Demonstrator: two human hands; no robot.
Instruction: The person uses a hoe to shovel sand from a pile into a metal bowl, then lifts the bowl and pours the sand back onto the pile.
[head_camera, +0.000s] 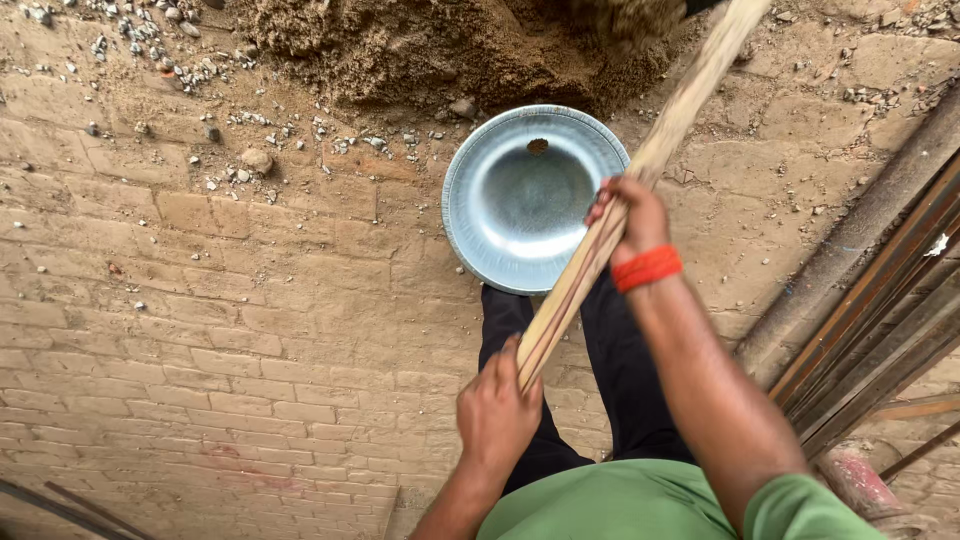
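A long wooden tool handle (668, 130) slants from the lower middle up to the top right, where its blurred head meets a heap of brown sand (440, 45). My left hand (497, 412) grips the handle's near end. My right hand (632, 215), with a red thread band on the wrist, grips it higher up. Below the handle a round shiny metal pan (500, 200) rests on the brick floor (250, 320) by my feet. A small clump of sand lies inside the pan.
Long rusty metal bars and pipes (870, 300) lie along the right side. Loose gravel and stones (230, 150) are scattered at the top left near the sand heap. Thin rods (60, 505) cross the bottom left corner.
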